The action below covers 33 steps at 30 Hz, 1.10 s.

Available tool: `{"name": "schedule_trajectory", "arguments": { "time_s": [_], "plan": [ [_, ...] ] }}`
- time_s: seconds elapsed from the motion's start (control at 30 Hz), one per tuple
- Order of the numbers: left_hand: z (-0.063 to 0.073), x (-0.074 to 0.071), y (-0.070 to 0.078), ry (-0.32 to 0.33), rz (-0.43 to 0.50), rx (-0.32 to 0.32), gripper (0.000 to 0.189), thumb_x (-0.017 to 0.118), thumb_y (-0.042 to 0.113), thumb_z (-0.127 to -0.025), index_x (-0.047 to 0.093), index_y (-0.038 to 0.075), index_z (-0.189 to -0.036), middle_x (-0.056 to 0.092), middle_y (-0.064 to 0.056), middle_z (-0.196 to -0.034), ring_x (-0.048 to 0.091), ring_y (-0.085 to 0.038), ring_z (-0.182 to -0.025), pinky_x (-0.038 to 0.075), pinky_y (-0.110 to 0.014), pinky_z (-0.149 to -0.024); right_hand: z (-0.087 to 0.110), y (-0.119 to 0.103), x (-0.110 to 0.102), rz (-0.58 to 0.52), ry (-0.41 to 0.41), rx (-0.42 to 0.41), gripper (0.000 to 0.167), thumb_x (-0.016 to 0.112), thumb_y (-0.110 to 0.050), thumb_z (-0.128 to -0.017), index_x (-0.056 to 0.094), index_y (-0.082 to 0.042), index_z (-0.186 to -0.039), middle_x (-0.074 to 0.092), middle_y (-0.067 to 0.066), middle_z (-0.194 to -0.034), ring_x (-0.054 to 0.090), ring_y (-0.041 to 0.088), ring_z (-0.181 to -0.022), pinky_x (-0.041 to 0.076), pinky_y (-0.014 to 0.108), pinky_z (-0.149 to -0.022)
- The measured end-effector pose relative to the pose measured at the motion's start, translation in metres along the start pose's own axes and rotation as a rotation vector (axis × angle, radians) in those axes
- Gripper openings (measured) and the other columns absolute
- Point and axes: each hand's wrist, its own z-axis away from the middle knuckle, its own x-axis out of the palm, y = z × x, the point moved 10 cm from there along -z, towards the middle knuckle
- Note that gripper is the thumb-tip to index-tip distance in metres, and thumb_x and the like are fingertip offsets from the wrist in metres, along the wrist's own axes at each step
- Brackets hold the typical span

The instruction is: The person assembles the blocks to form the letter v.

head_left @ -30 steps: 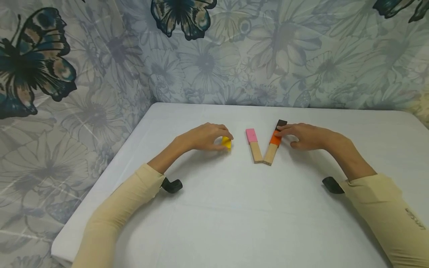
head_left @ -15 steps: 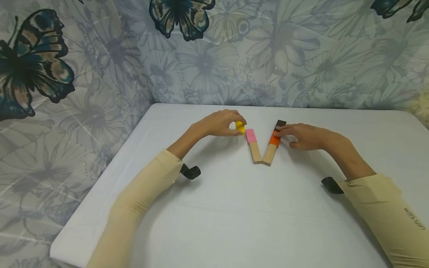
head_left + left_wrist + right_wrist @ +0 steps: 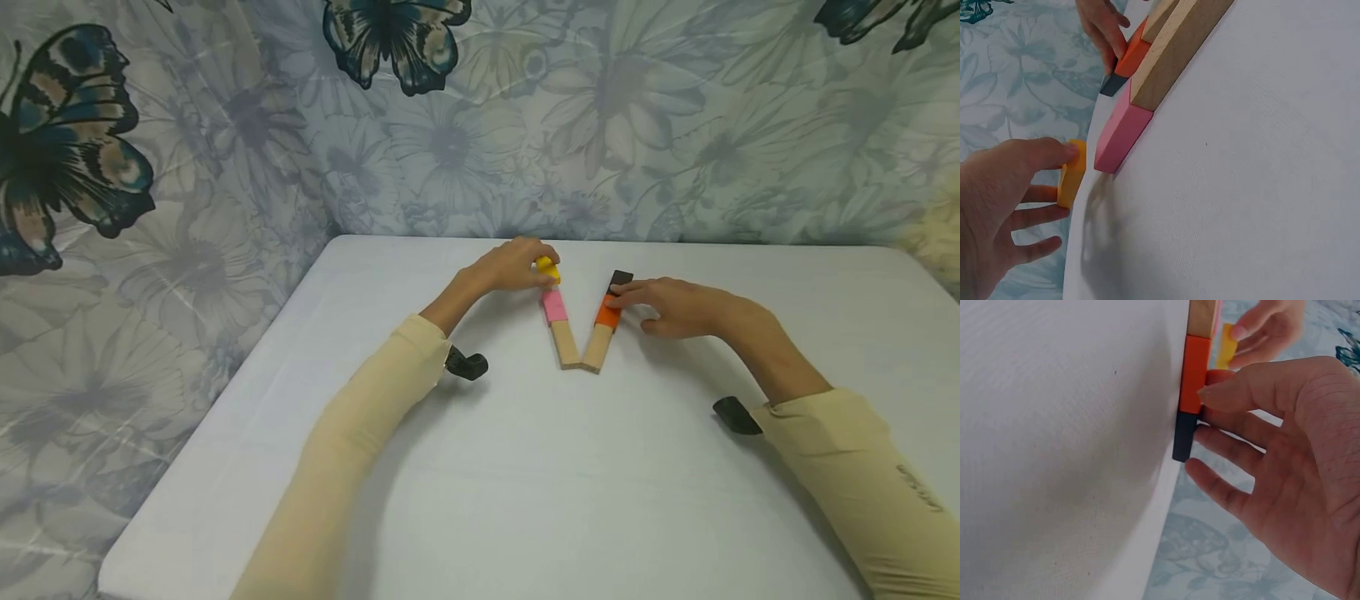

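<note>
In the head view my left hand (image 3: 517, 265) pinches a small yellow block (image 3: 548, 270) between thumb and fingers, just beyond the far end of a pink block (image 3: 555, 307). A narrow gap separates yellow from pink in the left wrist view. The pink block continues a plain wooden block (image 3: 566, 344). A second wooden block (image 3: 597, 347) meets it at the near end, forming a V. Along that arm lie an orange block (image 3: 607, 312) and a black block (image 3: 620, 280). My right hand (image 3: 1297, 450) rests its fingertips against the orange and black blocks, fingers fairly straight.
A white-covered table (image 3: 525, 483) holds everything, its far edge close behind the blocks. Flower-and-butterfly cloth (image 3: 465, 133) hangs behind and to the left. Black wrist camera mounts (image 3: 467, 364) jut out below both cuffs.
My left hand has carried the yellow block right and away from me, from left of the pink block to its far end. The right hand stays at the orange and black blocks.
</note>
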Motion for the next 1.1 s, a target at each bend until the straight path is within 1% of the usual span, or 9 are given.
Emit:
{"name": "schedule_trajectory", "arguments": {
  "time_s": [0.07, 0.17, 0.23, 0.3, 0.43, 0.57, 0.8, 1.1],
  "plan": [
    [-0.005, 0.004, -0.005, 0.000, 0.006, -0.020, 0.042, 0.066, 0.029, -0.103, 0.066, 0.007, -0.139, 0.067, -0.009, -0.135, 0.055, -0.022, -0.115, 0.045, -0.032, -0.101, -0.001, 0.000, 0.000, 0.008, 0.002, -0.003, 0.054, 0.061, 0.003, -0.088, 0.064, -0.003, -0.142, 0.052, 0.025, -0.156, 0.048, 0.055, -0.142, 0.039, 0.070, -0.115],
    [-0.008, 0.013, -0.014, -0.018, -0.003, -0.055, 0.044, 0.066, 0.033, -0.103, 0.065, 0.010, -0.140, 0.066, -0.008, -0.134, 0.053, -0.019, -0.112, 0.043, -0.029, -0.095, -0.002, -0.001, 0.002, 0.014, 0.001, -0.002, 0.054, 0.062, 0.003, -0.088, 0.064, -0.002, -0.141, 0.053, 0.026, -0.155, 0.049, 0.055, -0.142, 0.040, 0.069, -0.115],
    [-0.008, 0.016, -0.018, -0.026, 0.000, -0.071, 0.045, 0.067, 0.035, -0.102, 0.065, 0.011, -0.140, 0.066, -0.008, -0.135, 0.053, -0.018, -0.111, 0.044, -0.028, -0.095, -0.002, -0.002, 0.002, 0.008, -0.001, -0.003, 0.054, 0.062, 0.003, -0.088, 0.064, -0.003, -0.141, 0.053, 0.025, -0.156, 0.049, 0.054, -0.142, 0.040, 0.069, -0.115],
    [-0.007, 0.017, -0.019, -0.021, 0.025, -0.080, 0.043, 0.067, 0.034, -0.102, 0.066, 0.011, -0.140, 0.066, -0.008, -0.137, 0.054, -0.017, -0.113, 0.045, -0.028, -0.098, -0.002, -0.004, 0.001, 0.001, -0.001, -0.002, 0.054, 0.061, 0.004, -0.088, 0.064, -0.003, -0.141, 0.052, 0.025, -0.156, 0.048, 0.054, -0.143, 0.040, 0.069, -0.115],
    [-0.006, 0.015, -0.017, -0.021, 0.102, -0.068, 0.039, 0.064, 0.026, -0.104, 0.067, 0.009, -0.139, 0.065, -0.010, -0.139, 0.056, -0.020, -0.117, 0.046, -0.032, -0.105, -0.001, -0.003, 0.000, 0.011, -0.008, 0.014, 0.056, 0.060, 0.006, -0.087, 0.064, -0.004, -0.142, 0.052, 0.024, -0.157, 0.047, 0.054, -0.143, 0.039, 0.069, -0.115],
    [-0.005, 0.016, -0.014, -0.042, 0.122, -0.066, 0.036, 0.062, 0.023, -0.105, 0.067, 0.010, -0.138, 0.063, -0.011, -0.140, 0.055, -0.023, -0.123, 0.045, -0.034, -0.110, 0.000, -0.003, 0.000, 0.014, -0.012, 0.021, 0.057, 0.058, 0.006, -0.086, 0.064, -0.004, -0.142, 0.051, 0.025, -0.157, 0.047, 0.055, -0.143, 0.038, 0.071, -0.115],
    [-0.002, 0.017, -0.009, -0.052, 0.133, -0.081, 0.036, 0.062, 0.026, -0.105, 0.067, 0.011, -0.138, 0.062, -0.011, -0.139, 0.053, -0.021, -0.120, 0.044, -0.033, -0.108, 0.001, -0.002, -0.001, 0.014, -0.012, 0.026, 0.058, 0.057, 0.007, -0.086, 0.063, -0.003, -0.142, 0.051, 0.025, -0.157, 0.046, 0.055, -0.143, 0.038, 0.071, -0.116],
    [0.002, 0.018, -0.009, -0.037, 0.121, -0.088, 0.036, 0.062, 0.024, -0.105, 0.067, 0.010, -0.137, 0.064, -0.012, -0.137, 0.053, -0.020, -0.116, 0.045, -0.033, -0.105, 0.000, -0.004, -0.002, 0.000, 0.004, 0.021, 0.058, 0.059, 0.008, -0.085, 0.064, -0.003, -0.141, 0.052, 0.025, -0.156, 0.047, 0.055, -0.144, 0.038, 0.070, -0.116]
  ]
}}
